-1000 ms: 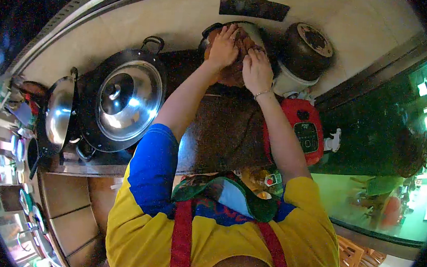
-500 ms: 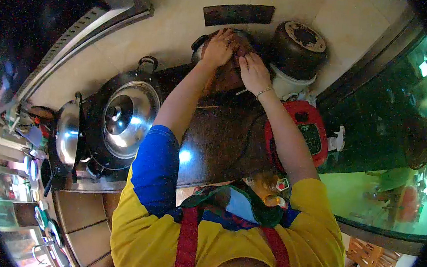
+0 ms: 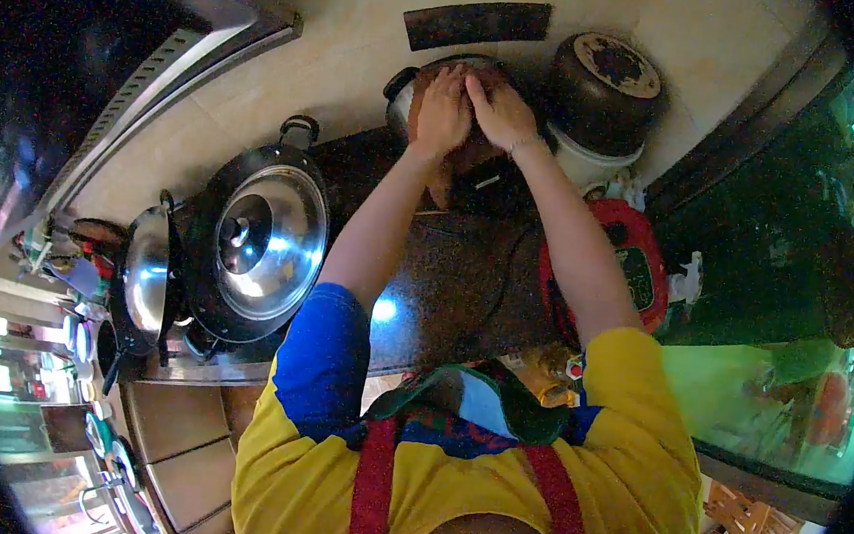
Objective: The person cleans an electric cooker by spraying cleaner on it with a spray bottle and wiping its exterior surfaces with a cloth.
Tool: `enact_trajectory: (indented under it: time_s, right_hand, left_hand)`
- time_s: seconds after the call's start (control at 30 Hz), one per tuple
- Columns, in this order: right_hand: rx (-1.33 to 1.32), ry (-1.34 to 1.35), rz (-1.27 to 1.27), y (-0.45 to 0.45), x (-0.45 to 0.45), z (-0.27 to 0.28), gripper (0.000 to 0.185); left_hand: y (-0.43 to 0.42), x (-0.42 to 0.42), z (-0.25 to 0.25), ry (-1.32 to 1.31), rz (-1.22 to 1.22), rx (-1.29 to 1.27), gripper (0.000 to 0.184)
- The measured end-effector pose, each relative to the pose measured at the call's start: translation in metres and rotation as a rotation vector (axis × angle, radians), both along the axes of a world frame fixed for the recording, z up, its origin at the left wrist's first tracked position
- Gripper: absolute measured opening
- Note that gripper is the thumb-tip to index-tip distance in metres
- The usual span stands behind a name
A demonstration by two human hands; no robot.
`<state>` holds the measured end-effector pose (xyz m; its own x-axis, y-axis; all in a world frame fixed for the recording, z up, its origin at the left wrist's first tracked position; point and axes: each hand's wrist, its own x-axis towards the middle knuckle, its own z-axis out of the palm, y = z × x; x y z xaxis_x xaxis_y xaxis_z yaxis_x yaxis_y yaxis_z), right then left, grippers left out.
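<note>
At the back of the counter stands a silver pot [image 3: 399, 114] with a dark side handle. A reddish-brown cloth [image 3: 440, 188] lies over it and hangs down at the front. My left hand [image 3: 443, 116] rests on the cloth, fingers stretched out toward the wall. Close beside it, my right hand [image 3: 502, 115] lies flat on the cloth too, its fingers extended and nearly touching the left hand. Neither hand has its fingers wrapped around anything. Both hands cover much of the pot's top.
A large black wok [image 3: 299, 172] with a shiny lid [image 3: 274, 240] is on the left, beside another lidded pan [image 3: 146, 270]. To the right are a dark upturned pot [image 3: 606, 95] on a white container [image 3: 591, 159] and a red appliance [image 3: 637, 269]. A glass pane [image 3: 748, 262] borders the right side.
My right hand has shifted up and left, closer to my left hand. The left hand's fingers have straightened, and the cloth's hanging end has moved slightly right.
</note>
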<state>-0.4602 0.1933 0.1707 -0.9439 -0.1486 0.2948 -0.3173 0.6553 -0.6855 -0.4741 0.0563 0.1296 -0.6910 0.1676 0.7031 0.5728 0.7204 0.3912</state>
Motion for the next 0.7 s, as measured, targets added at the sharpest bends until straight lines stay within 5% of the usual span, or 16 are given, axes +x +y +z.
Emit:
enact_trajectory:
  time_s: [0.2,0.3,0.4,0.47,0.7]
  right_hand:
    - [0.174,0.016,-0.109,0.009,0.043,-0.002,0.077]
    - [0.085,0.079,-0.076,0.006,0.036,0.013,0.067]
    - [0.039,-0.153,-0.079,-0.001,0.002,0.015,0.072]
    - [0.058,-0.211,-0.051,-0.002,-0.019,0.015,0.096]
    - [0.083,-0.204,0.074,-0.006,-0.040,0.021,0.096]
  left_hand:
    - [-0.006,-0.058,0.000,-0.058,0.016,-0.349,0.042]
    - [-0.007,-0.050,0.007,-0.080,-0.075,-0.244,0.042]
    - [-0.002,-0.007,0.021,-0.273,-0.096,-0.052,0.042]
    - [0.001,0.003,0.020,-0.264,-0.027,-0.094,0.041]
    - [0.018,0.040,0.003,-0.125,0.092,-0.021,0.045]
